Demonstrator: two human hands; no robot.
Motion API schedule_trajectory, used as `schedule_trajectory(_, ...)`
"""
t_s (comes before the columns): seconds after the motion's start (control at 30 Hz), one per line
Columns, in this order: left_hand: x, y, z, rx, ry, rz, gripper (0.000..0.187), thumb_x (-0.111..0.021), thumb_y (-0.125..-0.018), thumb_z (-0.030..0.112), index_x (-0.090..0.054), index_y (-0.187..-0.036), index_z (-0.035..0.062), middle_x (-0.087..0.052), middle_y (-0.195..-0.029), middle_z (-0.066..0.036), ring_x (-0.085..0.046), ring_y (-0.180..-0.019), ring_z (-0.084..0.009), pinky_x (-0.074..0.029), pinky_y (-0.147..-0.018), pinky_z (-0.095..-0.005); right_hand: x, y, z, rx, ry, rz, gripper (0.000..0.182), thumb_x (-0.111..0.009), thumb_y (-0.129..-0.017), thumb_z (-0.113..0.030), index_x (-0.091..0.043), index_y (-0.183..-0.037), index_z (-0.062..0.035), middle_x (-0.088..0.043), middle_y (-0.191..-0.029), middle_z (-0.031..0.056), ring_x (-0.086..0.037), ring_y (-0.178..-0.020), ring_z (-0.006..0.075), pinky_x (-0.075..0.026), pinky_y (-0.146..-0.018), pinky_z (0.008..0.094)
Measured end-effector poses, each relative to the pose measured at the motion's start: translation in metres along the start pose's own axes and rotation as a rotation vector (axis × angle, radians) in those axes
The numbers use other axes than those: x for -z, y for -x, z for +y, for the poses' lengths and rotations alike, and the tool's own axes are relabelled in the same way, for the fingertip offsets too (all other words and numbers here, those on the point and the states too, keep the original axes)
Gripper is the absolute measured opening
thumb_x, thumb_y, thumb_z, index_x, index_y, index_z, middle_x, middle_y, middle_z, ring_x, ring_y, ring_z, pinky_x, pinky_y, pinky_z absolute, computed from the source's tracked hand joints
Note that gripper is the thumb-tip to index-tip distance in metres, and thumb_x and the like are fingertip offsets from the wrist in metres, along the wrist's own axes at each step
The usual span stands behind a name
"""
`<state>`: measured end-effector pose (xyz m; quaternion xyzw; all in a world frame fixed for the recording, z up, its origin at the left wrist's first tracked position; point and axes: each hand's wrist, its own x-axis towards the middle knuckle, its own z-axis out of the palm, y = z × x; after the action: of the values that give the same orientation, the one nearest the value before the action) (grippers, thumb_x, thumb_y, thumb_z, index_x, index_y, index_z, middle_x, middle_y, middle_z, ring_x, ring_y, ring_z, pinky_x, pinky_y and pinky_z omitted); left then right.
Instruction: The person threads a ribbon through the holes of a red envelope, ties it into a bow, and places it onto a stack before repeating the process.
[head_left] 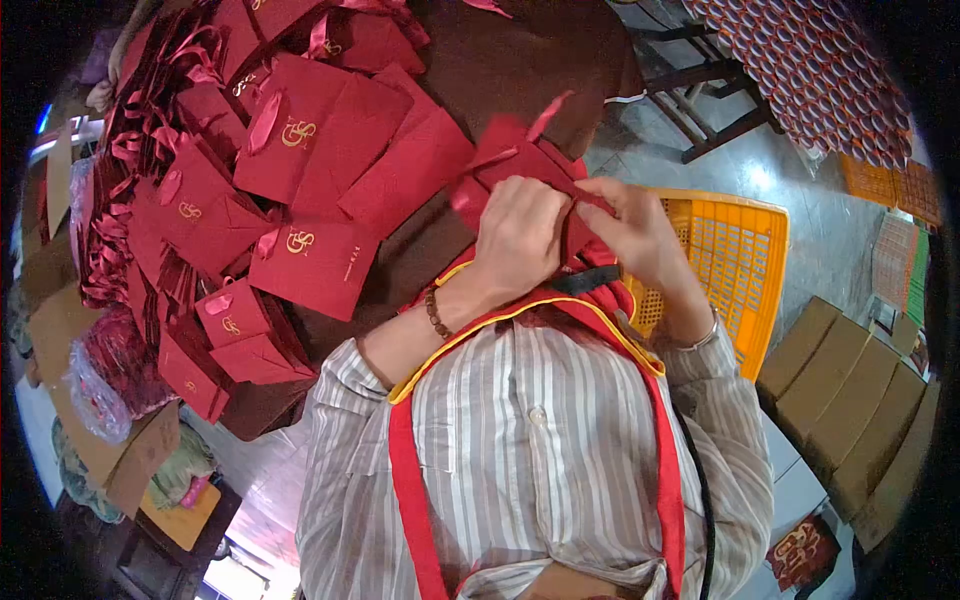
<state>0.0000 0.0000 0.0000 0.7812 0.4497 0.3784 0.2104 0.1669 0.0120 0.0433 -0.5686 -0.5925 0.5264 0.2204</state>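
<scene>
In front of my chest I hold a dark red paper gift bag [510, 155] with a pink ribbon sticking up. My left hand [520, 230], with a beaded bracelet at its wrist, is closed in a fist-like grip on the bag. My right hand [635, 225] pinches the bag's right side with thumb and fingers, close beside the left. Which part of the bag lies between the fingers is partly hidden. To the left, several flat red gift bags [315, 265] with gold lettering and ribbons lie heaped on a brown-covered table [520, 60].
A yellow plastic crate [735, 260] stands right beside my right forearm. Cardboard boxes [850, 390] are at the right. A dark wooden stool [710, 110] and a surface of patterned red items [810, 60] are at the upper right. Plastic-wrapped red goods [115, 370] sit at the left.
</scene>
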Motion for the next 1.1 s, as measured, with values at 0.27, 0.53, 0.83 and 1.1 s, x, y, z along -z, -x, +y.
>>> schedule_trajectory(0.27,0.031,-0.025,0.001,0.075,0.097,-0.012,0.011,-0.06,-0.074,0.001,-0.053,-0.082,-0.0006,-0.054,-0.09,-0.016,-0.055,-0.08,-0.0333,-0.044,-0.069,-0.0378,0.019,-0.028,-0.012,0.182,0.098,-0.26,0.022,-0.056,-0.085,-0.007,-0.057,-0.104,0.0054,-0.061,-0.091,0.0032,-0.053,-0.084,0.0072,-0.044,-0.074,0.0242)
schedule_trajectory(0.53,0.027,-0.017,-0.004,0.254,0.277,-0.026,0.009,-0.059,-0.077,-0.001,-0.051,-0.082,-0.0012,-0.052,-0.084,-0.014,-0.054,-0.077,-0.0277,-0.044,-0.068,-0.0319,0.011,-0.023,0.005,0.076,-0.097,-0.224,0.021,-0.057,-0.085,-0.008,-0.058,-0.103,0.0038,-0.06,-0.091,0.0007,-0.053,-0.084,0.006,-0.043,-0.074,0.0217)
schedule_trajectory(0.83,0.019,-0.017,0.001,0.234,0.245,0.038,0.009,-0.06,-0.077,-0.001,-0.052,-0.082,-0.0013,-0.053,-0.085,-0.013,-0.055,-0.076,-0.026,-0.045,-0.067,-0.0319,-0.003,-0.007,0.001,0.09,-0.135,-0.018,0.019,-0.057,-0.084,-0.007,-0.058,-0.099,0.0044,-0.061,-0.083,0.0008,-0.053,-0.075,0.0049,-0.043,-0.065,0.0194)
schedule_trajectory(1.1,0.019,-0.017,0.001,0.229,0.245,0.014,0.009,-0.06,-0.077,-0.001,-0.054,-0.082,-0.0009,-0.053,-0.088,-0.013,-0.056,-0.077,-0.0269,-0.045,-0.066,-0.0321,-0.009,-0.003,0.002,0.083,-0.183,0.055,0.02,-0.057,-0.083,-0.007,-0.058,-0.099,0.0052,-0.061,-0.082,0.0023,-0.052,-0.074,0.0044,-0.043,-0.063,0.0193)
